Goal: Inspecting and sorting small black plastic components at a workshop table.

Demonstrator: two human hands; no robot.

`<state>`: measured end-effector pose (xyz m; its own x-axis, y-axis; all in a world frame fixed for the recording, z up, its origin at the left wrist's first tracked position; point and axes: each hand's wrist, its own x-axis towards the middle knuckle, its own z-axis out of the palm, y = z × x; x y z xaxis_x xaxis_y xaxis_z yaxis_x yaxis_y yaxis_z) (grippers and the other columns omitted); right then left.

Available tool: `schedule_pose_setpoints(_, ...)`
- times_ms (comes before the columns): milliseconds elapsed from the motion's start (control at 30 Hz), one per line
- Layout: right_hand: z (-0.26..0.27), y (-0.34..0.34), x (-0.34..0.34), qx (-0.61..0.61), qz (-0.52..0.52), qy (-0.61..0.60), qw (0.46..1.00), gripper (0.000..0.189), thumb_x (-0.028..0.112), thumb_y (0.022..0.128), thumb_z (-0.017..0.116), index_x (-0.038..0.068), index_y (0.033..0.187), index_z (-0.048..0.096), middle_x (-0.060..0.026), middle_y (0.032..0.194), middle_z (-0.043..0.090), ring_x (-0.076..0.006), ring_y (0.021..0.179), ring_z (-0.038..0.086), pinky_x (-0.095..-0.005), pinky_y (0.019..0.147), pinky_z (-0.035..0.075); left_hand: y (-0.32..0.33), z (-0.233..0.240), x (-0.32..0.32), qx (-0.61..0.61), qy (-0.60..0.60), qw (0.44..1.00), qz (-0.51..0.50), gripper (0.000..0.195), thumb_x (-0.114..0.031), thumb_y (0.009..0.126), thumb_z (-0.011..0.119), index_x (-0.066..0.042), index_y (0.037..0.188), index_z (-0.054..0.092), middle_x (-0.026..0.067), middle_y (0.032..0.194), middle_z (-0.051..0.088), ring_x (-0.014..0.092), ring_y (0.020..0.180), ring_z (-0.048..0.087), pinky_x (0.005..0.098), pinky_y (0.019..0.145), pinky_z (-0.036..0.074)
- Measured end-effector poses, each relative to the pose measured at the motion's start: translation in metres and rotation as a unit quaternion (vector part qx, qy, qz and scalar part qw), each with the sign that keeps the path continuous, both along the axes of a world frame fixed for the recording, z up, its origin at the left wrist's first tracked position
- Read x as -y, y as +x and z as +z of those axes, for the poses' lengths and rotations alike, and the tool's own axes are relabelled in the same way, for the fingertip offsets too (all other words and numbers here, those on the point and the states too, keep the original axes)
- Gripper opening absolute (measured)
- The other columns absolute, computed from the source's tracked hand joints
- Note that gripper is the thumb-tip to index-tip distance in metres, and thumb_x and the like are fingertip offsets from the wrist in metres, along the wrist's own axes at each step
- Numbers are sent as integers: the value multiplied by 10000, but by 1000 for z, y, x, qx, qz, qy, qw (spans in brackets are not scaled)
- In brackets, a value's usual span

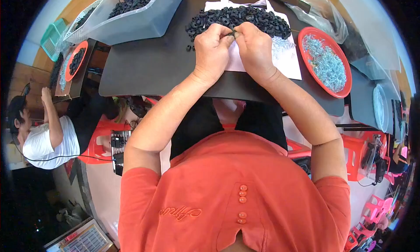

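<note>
My left hand (pixel 212 50) and my right hand (pixel 254 48) meet over the table, fingertips pinched together on one small dark part (pixel 232 33). The fingers cover most of that part, so its shape is hard to make out. Just beyond them lies a long heap of small black plastic parts (pixel 242 17), many with round holes. The heap rests on a white bag (pixel 288 66) spread flat on the dark table (pixel 147 65). Small silvery metal pieces (pixel 280 44) are scattered on the bag, right of my right hand.
A red plastic tray (pixel 302 52) of small silvery-blue metal pieces (pixel 329 70) stands at the right. Behind it is a clear plastic bag (pixel 323 17). A translucent bin (pixel 147 25) of black parts stands at the back left. Another person (pixel 49 134) sits at the left.
</note>
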<state>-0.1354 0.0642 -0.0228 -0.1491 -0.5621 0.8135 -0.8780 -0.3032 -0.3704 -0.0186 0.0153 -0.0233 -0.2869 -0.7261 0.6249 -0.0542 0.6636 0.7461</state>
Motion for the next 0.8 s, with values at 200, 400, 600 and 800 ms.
schedule_pose_setpoints(200,-1,5,0,-67,-50,-18,996,45,74,735,583,46,767,569,-121,715,594,-307,636,610,-412,552,491,2,5,-2,-14,165,985,-42,74,0,767,687,22,812,632,72,685,642,122,633,594,268,604,484)
schedule_pose_setpoints(400,1,0,0,31,23,1,999,94,63,779,587,3,846,614,-155,789,640,-316,706,644,-396,618,515,6,9,8,-68,272,951,-134,43,16,807,648,29,843,630,63,684,631,103,582,567,237,529,460)
schedule_pose_setpoints(600,12,-6,-3,172,103,68,977,167,93,822,599,-26,928,649,-177,813,664,-306,732,658,-359,660,514,9,16,8,-63,302,939,-154,86,-30,848,639,23,917,637,59,721,642,79,540,531,199,469,401)
schedule_pose_setpoints(800,22,-10,-10,175,121,132,968,264,144,779,649,-12,992,635,-143,807,653,-269,750,656,-360,664,511,12,19,9,-69,341,925,-155,116,-41,866,621,36,953,624,85,735,650,101,560,568,204,446,407)
